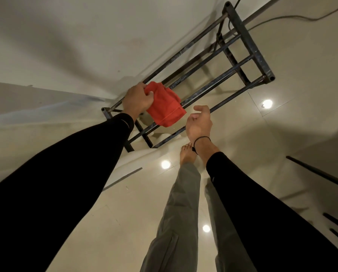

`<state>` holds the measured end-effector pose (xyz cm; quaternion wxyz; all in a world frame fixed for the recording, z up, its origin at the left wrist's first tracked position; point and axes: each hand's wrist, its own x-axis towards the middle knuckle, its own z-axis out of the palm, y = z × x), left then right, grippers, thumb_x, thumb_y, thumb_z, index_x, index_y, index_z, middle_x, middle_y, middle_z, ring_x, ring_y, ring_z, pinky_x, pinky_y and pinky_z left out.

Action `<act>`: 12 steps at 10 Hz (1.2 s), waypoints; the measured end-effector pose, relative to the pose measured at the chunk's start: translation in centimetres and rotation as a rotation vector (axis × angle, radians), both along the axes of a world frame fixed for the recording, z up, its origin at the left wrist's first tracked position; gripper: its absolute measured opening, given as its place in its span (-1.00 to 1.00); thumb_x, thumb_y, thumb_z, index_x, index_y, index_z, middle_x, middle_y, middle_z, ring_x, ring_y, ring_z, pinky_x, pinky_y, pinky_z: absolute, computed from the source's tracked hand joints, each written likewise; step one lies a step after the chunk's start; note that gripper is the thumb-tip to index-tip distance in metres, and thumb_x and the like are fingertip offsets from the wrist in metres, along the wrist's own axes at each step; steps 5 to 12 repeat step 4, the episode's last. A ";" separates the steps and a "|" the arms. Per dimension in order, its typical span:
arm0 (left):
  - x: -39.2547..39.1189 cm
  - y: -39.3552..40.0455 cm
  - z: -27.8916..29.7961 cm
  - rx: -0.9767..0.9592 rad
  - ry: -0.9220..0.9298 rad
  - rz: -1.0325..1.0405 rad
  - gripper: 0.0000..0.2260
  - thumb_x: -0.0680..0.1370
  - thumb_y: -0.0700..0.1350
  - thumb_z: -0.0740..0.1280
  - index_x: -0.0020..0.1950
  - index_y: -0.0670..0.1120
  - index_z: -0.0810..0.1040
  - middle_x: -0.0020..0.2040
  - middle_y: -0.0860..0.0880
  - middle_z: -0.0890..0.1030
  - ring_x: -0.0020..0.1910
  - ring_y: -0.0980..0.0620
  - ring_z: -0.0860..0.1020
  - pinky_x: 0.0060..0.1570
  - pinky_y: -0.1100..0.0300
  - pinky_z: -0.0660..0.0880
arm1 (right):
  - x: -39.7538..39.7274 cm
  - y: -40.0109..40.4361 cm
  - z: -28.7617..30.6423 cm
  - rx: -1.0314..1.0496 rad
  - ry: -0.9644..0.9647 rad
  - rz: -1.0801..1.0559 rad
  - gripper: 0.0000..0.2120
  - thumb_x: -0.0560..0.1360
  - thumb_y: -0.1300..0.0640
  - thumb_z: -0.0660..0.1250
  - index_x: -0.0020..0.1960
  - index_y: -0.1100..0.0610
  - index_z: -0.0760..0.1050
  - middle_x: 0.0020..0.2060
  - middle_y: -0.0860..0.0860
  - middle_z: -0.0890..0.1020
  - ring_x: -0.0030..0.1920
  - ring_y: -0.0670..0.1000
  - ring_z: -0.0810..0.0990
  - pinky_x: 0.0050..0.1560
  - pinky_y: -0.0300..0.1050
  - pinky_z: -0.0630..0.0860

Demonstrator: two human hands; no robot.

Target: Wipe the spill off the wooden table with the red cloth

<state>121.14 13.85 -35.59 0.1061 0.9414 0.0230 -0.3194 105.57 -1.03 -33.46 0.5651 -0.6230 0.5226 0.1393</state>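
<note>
- Over a dark metal rack (219, 61) by the pale wall, the left hand (137, 100) grips the red cloth (164, 105), fingers curled tightly into its upper edge with the thumb pressed on the fabric.
- Bunched and folded, the cloth hangs down to the right of that hand and lies across the rack's middle bars (whether it rests on them or only hangs in front of them cannot be told).
- Just right of the cloth, the right hand (200, 120) is loosely half open, fingers bent inward and thumb apart; it holds nothing and does not touch the cloth.
- A thin black cord (201, 139) circles the right wrist.
- Both forearms wear long black sleeves (66, 173) that run from the near corners of the view toward the rack.
- Below the right hand, a bare foot (186, 156) stands on the glossy tiled floor (135, 203), with a grey trouser leg (180, 213) above it.
- Round bright light spots reflect off the tiles near the foot and to the right of the rack.
</note>
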 end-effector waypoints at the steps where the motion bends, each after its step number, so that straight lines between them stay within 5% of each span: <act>1: -1.8 -0.4 0.7 0.141 -0.311 -0.066 -0.61 0.69 0.14 0.34 0.37 -0.10 0.59 0.17 -0.10 0.65 0.05 -0.05 0.62 0.05 0.04 0.54 | -0.6 -0.4 0.3 -0.144 -0.027 0.141 -0.72 0.71 0.40 0.29 0.37 0.22 0.60 0.27 0.15 0.66 0.15 0.01 0.60 0.14 -0.28 0.56; 2: -3.7 -1.4 2.5 0.028 -0.423 -0.193 -0.67 0.72 0.12 0.30 0.29 -0.09 0.62 0.14 -0.09 0.64 -0.01 0.00 0.63 0.02 0.10 0.57 | -1.4 -1.0 1.4 -0.232 -0.033 0.291 -0.77 0.71 0.34 0.33 0.32 0.20 0.62 0.27 0.13 0.62 0.26 0.10 0.59 0.20 -0.10 0.60; 3: -6.0 -2.5 6.0 -0.072 -0.388 -0.454 -0.71 0.74 0.07 0.27 0.22 -0.11 0.66 0.11 -0.09 0.68 -0.01 -0.02 0.69 0.03 0.05 0.66 | -2.4 -2.7 3.9 -0.353 0.015 0.365 -0.81 0.71 0.25 0.35 0.30 0.16 0.60 0.23 0.10 0.60 0.27 0.11 0.54 0.06 -0.05 0.50; 4: -7.7 -4.3 10.6 -0.101 -0.352 -0.563 -0.70 0.75 0.07 0.28 0.23 -0.11 0.67 0.08 -0.10 0.68 -0.05 -0.01 0.68 -0.01 0.05 0.68 | -3.6 -5.3 8.3 -0.472 0.081 0.408 -0.79 0.72 0.19 0.32 0.33 0.15 0.57 0.24 0.10 0.59 0.29 0.15 0.51 0.15 0.03 0.52; 12: -7.7 -4.3 10.6 -0.101 -0.352 -0.563 -0.70 0.75 0.07 0.28 0.23 -0.11 0.67 0.08 -0.10 0.68 -0.05 -0.01 0.68 -0.01 0.05 0.68 | -3.6 -5.3 8.3 -0.472 0.081 0.408 -0.79 0.72 0.19 0.32 0.33 0.15 0.57 0.24 0.10 0.59 0.29 0.15 0.51 0.15 0.03 0.52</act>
